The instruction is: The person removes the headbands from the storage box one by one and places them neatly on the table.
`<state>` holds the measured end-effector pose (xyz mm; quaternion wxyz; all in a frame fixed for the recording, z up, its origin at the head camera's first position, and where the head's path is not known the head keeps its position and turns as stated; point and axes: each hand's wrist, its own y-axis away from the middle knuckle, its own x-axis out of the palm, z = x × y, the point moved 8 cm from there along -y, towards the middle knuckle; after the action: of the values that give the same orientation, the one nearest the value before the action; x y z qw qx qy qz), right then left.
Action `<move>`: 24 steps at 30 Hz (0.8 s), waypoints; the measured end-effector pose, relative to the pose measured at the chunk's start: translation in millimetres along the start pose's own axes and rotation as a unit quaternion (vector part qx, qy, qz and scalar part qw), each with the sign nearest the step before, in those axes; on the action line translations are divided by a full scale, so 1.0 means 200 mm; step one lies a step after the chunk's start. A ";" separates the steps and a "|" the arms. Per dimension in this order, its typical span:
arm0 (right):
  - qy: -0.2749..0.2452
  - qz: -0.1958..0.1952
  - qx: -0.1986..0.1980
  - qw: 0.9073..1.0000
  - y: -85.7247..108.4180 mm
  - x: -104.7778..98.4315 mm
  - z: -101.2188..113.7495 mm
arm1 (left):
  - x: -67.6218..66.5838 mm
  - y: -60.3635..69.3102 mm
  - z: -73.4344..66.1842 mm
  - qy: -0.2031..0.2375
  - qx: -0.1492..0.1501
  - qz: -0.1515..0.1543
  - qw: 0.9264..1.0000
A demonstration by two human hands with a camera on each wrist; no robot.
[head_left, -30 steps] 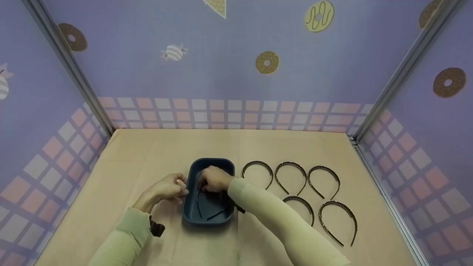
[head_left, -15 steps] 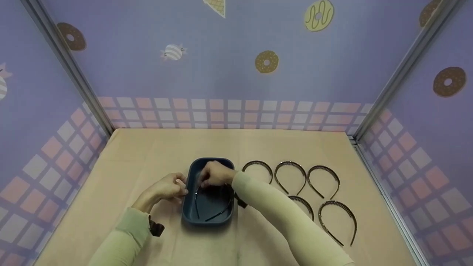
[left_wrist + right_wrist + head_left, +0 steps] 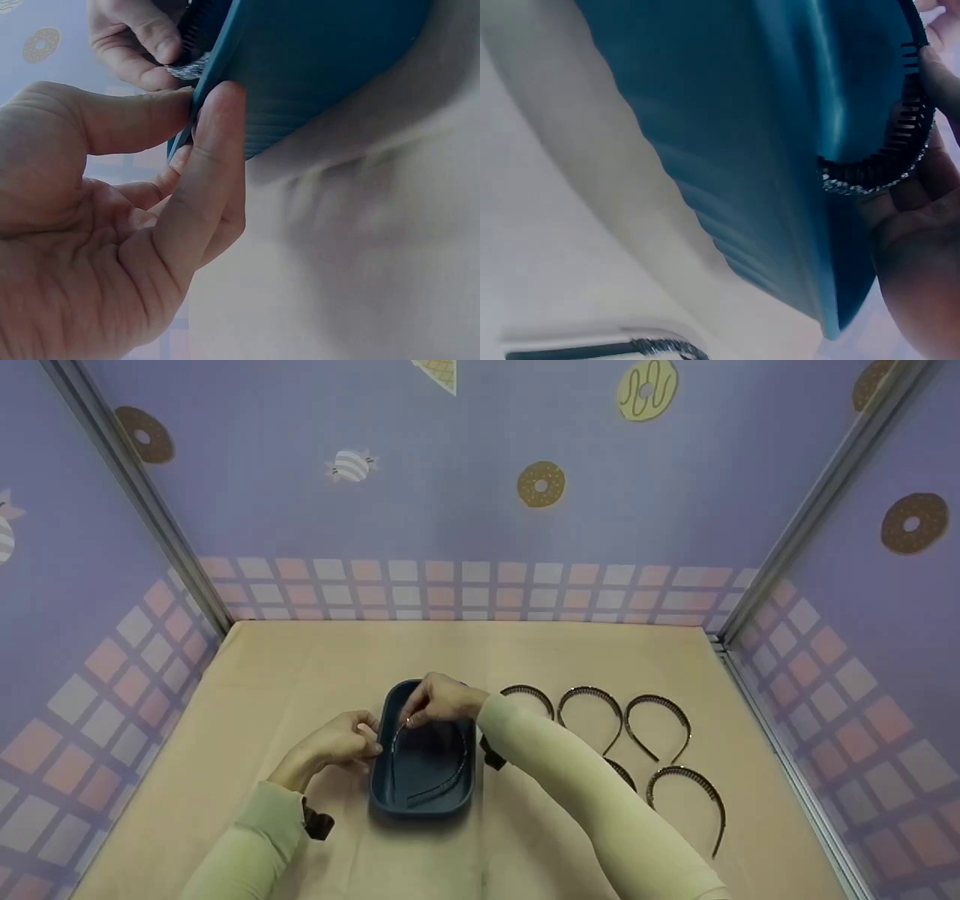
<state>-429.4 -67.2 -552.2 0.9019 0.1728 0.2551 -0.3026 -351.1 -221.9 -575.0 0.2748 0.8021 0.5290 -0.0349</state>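
A blue rectangular box (image 3: 420,813) stands on the table, with its near wall (image 3: 322,67) filling the top of the left wrist view. My left hand (image 3: 341,741) pinches the box's left rim between thumb and fingers, as the left wrist view confirms. Over the box's far part, my right hand (image 3: 442,699) holds a dark toothed headband (image 3: 463,750) by its curved top. Its ends point toward me inside the box. Glittery stones and comb teeth show on the headband (image 3: 881,176) in the right wrist view. Whether another headband lies beneath it, I cannot tell.
Several similar headbands (image 3: 590,691) lie on the cream tablecloth (image 3: 352,652) right of the box; my right sleeve (image 3: 570,795) partly covers some. Patterned walls (image 3: 480,510) enclose the table at the back and sides, with metal posts (image 3: 142,502) in the corners.
My right hand has risen slightly toward the box's far rim, and the headband in it shows more of its band. The left hand has stayed on the rim.
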 end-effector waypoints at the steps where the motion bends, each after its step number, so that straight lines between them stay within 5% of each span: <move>1: -0.002 -0.001 -0.002 1.000 0.00 -0.01 0.01 | 0.00 0.00 0.00 0.000 0.001 -0.002 1.000; 15: 0.036 0.018 -0.010 0.999 0.05 -0.20 0.10 | 0.00 0.00 0.01 -0.005 0.003 -0.005 1.000; 24: 0.038 0.074 -0.004 0.996 0.11 -0.25 0.14 | 0.00 0.01 0.00 -0.001 0.013 -0.004 1.000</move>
<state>-439.6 -41.4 -497.9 0.9122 0.1991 0.2772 -0.2267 -349.8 -222.6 -575.2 0.2647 0.8038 0.5310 -0.0439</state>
